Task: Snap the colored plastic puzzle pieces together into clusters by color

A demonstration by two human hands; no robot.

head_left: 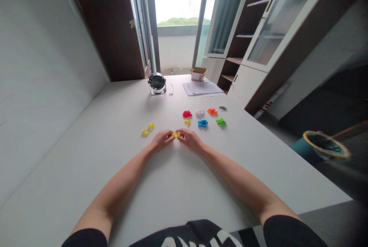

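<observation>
Both hands meet over the middle of the white table. A small yellow piece (175, 134), perhaps a looped band or clip, is pinched between the fingertips of my left hand (162, 139) and my right hand (189, 139). Its exact kind is too small to make out. To the left lie two similar yellow pieces (151, 126). Beyond my right hand sit a small yellow pile (187, 122), a red pile (187, 113), a white pile (199, 113), a blue pile (202, 123), an orange pile (212, 111) and a green pile (221, 121).
On the far part of the table (120, 109) stand a round black lamp-like device (157, 83), papers (204, 88) and a small cardboard box (198, 74). A cable hole (223, 108) is near the right edge. A bin (324, 145) stands off to the right.
</observation>
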